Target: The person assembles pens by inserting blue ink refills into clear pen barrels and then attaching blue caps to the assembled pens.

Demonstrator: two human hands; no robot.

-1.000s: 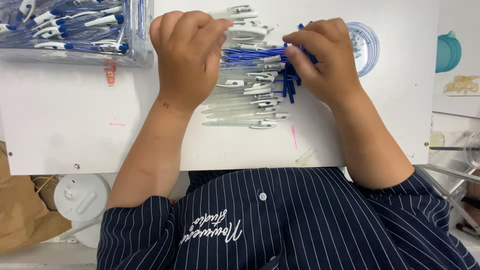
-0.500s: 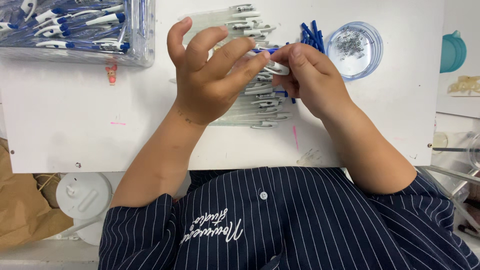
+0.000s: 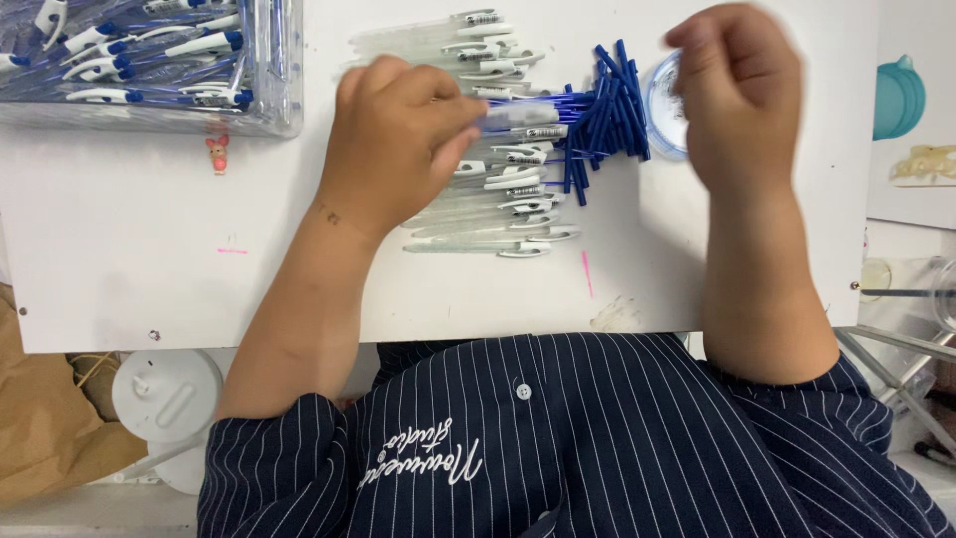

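My left hand (image 3: 398,139) grips one clear pen barrel (image 3: 520,117) that sticks out to the right from its fingers. It hovers over a row of clear pen barrels with white clips (image 3: 488,214) on the white table (image 3: 149,269). A bundle of blue pen refills (image 3: 609,110) lies just right of the row. My right hand (image 3: 737,90) is blurred, with curled fingers, above a small round clear dish (image 3: 659,105). Whether it holds anything is hidden.
A clear plastic bin (image 3: 269,110) of assembled blue and white pens sits at the back left, with a tiny pink figure (image 3: 214,151) by it. A teal object (image 3: 898,95) is at the far right. Below the table edge are a white lid (image 3: 164,394) and brown paper (image 3: 40,438).
My right hand has left my left hand and swung right over the round dish. My left hand has moved slightly left, and now grips a clear barrel.
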